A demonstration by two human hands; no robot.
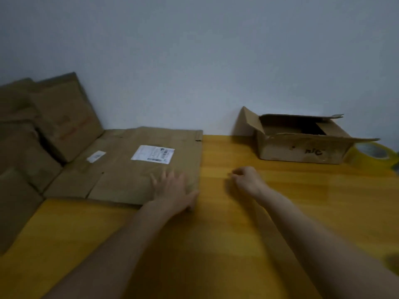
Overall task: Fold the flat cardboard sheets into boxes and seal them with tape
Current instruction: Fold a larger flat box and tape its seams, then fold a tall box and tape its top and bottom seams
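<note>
Left hand (172, 188) lies spread, fingers straight, on the near right corner of the flat cardboard sheet (133, 167), thumb at its right edge. Right hand (248, 180) hovers loosely curled over the bare yellow table (216, 244), holding nothing, just beside that same edge. The sheet runs away to the left from both hands, its long axis lying left to right across the table, so the left hand is plainly the nearer one for lifting it. A white shipping label (152, 154) and a smaller sticker (96, 156) sit on it, print too blurred to read. Far right stands an open box (302, 145) with dark scrawl I cannot make out, a yellow tape roll (371, 152) touching it.
</note>
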